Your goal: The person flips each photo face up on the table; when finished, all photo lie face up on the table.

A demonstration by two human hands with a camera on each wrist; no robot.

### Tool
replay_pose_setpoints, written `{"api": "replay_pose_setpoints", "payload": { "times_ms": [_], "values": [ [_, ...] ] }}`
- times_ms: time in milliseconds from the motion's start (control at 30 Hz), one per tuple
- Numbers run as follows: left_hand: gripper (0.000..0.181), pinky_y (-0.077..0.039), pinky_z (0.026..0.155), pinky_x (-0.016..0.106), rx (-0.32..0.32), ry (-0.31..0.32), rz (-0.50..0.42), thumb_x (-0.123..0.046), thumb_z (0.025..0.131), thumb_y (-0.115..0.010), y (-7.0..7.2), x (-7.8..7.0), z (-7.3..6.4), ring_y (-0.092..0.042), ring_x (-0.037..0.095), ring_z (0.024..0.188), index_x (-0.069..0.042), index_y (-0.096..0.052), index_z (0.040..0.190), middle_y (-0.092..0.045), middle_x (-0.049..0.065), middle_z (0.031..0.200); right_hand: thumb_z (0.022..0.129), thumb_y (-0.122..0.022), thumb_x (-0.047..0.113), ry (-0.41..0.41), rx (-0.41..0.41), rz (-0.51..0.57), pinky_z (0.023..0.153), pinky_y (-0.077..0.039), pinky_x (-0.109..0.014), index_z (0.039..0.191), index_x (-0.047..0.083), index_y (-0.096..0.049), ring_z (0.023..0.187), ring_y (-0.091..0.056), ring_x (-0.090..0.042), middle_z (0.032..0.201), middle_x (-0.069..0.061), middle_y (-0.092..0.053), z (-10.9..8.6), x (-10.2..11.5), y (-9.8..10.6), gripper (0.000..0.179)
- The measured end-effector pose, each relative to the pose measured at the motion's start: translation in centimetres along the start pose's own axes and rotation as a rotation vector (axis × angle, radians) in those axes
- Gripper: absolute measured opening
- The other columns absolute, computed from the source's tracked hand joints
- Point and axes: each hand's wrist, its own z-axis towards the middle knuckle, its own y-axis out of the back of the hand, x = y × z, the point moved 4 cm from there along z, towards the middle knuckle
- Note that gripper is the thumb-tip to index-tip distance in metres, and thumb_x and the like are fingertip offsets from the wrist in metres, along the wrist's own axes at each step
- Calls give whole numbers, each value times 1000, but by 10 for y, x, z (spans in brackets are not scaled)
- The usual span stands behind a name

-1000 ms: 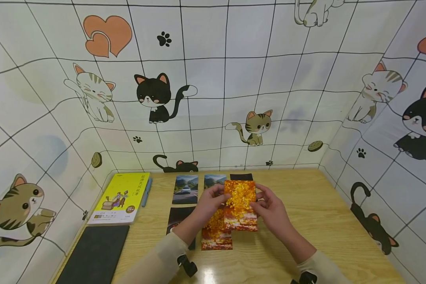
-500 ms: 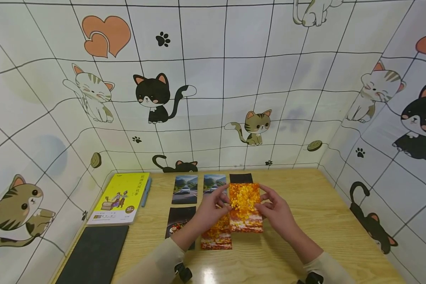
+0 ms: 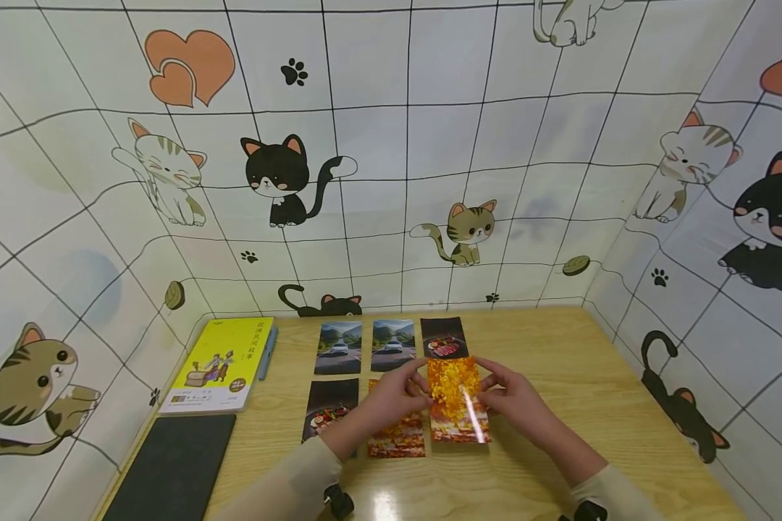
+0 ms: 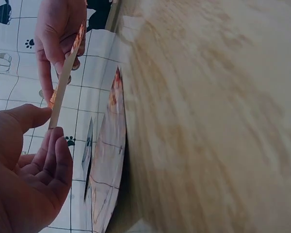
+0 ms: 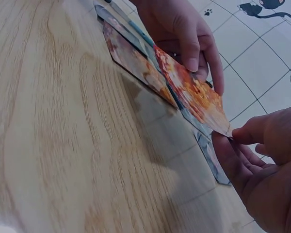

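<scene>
Between both hands is a glossy photo card (image 3: 457, 400) with golden autumn leaves. My left hand (image 3: 391, 398) pinches its left edge, thumb in front. On the opposite edge, the thumb and fingers of my right hand (image 3: 520, 399) do the same. Both wrist views show this card (image 5: 194, 92) raised off the tabletop and tilted. A matching autumn photo (image 3: 397, 443) lies just left of it, partly covered by my left hand. Above the held card lies a dark photo of a food dish (image 3: 444, 336), its lower part overlapped in the head view.
Two photos of a car on a road, the left one (image 3: 339, 349) and the right one (image 3: 393, 346), form the back row with the food photo. Another food photo (image 3: 326, 405) lies front left. A yellow book (image 3: 224, 362), a blue pen (image 3: 267, 353) and a black notebook (image 3: 172, 463) line the left side.
Both hands have carried the autumn card right, then down toward me and lower. The back food photo and the right car photo now show more.
</scene>
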Motion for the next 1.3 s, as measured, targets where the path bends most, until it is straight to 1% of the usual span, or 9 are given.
{"api": "replay_pose_setpoints", "payload": {
  "times_ms": [67, 200, 367, 500, 533, 633, 767, 1067, 1300],
  "values": [
    [81, -59, 72, 29, 11, 14, 20, -9, 99, -84, -3, 2, 1, -71, 14, 87, -11, -43, 169, -68, -4, 107, 105, -70, 0, -6, 6, -17, 73, -62, -39, 169, 2, -41, 88, -75, -29, 115, -20, -66, 0, -4, 2, 71],
    [87, -60, 75, 28, 15, 43, 129, -15, 97, -88, -10, 3, 2, -68, 7, 86, -8, -41, 170, -68, -10, 101, 105, -71, 1, -26, 15, -32, 68, -57, -36, 169, 3, -42, 85, -72, -26, 114, -18, -67, 2, -12, 5, 71],
    [92, -59, 71, 29, 22, 66, 236, -17, 95, -91, -17, -3, 5, -66, 5, 80, -3, -39, 170, -67, -12, 96, 104, -74, 2, -31, 20, -53, 66, -55, -34, 167, 1, -45, 83, -68, -26, 111, -18, -67, 3, -19, 6, 69],
    [84, -56, 65, 30, 32, 88, 276, -15, 94, -91, -20, -7, 7, -65, 9, 73, -1, -47, 164, -68, -11, 93, 103, -77, 4, -24, 7, -113, 65, -55, -32, 164, 0, -50, 81, -66, -24, 108, -14, -69, 4, -25, 7, 66],
    [77, -56, 63, 30, 36, 97, 284, -15, 94, -91, -21, -7, 7, -65, 10, 71, -1, -52, 159, -68, -10, 91, 103, -76, 4, -25, 11, -120, 65, -54, -32, 163, 0, -50, 81, -65, -23, 108, -14, -69, 5, -27, 7, 66],
    [43, -54, 60, 30, 43, 110, 327, -18, 93, -92, -23, -7, 7, -63, 12, 68, -6, -69, 128, -67, -9, 88, 103, -76, 3, -35, 16, -125, 66, -55, -33, 163, 0, -51, 82, -67, -23, 107, -13, -69, 5, -30, 7, 65],
    [27, -51, 61, 30, 49, 101, 396, -22, 92, -94, -25, -6, 9, -60, 12, 69, -15, -69, 100, -65, -9, 83, 102, -77, 0, -50, 13, -128, 65, -57, -33, 161, -1, -52, 84, -69, -24, 105, -12, -68, 6, -32, 6, 64],
    [34, -52, 64, 30, 73, 146, 409, -21, 91, -95, -28, -9, 8, -61, 13, 68, -10, -69, 109, -67, -9, 76, 104, -73, -2, -85, 65, -120, 55, -54, -37, 161, -5, -49, 67, -61, -23, 103, -14, -67, 3, -32, 2, 62],
    [35, -46, 56, 29, 81, 153, 388, -19, 91, -93, -27, -8, 9, -58, 13, 58, -7, -66, 110, -67, -4, 69, 103, -74, 0, -104, 62, -148, 56, -53, -36, 160, -6, -50, 68, -61, -24, 101, -14, -67, 4, -30, 0, 61]
  ]
}}
